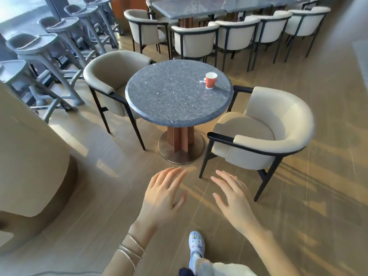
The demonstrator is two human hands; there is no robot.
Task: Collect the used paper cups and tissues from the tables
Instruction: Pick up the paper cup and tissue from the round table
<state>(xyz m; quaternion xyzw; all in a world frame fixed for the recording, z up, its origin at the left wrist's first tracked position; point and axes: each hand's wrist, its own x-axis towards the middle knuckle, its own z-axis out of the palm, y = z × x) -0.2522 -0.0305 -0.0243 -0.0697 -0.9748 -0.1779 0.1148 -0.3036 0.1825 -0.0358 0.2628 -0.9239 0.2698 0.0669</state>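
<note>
**Red cup stands across the round bench, both hands free**

The red paper cup [211, 80] stands upright near the far right edge of the round bench [171, 104], with a small white tissue scrap [202, 81] just beside it. The left hand [163, 196] and right hand [233, 200] hover over the floor, well apart from the cup, fingers [175, 174] spread and holding nothing. The cup is probably light and easily crushed, so a gentle hold around its mid-wall suits it. The scrap needs only a pinch.

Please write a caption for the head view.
Left hand and right hand, open, before a round table bearing a red cup.
</note>
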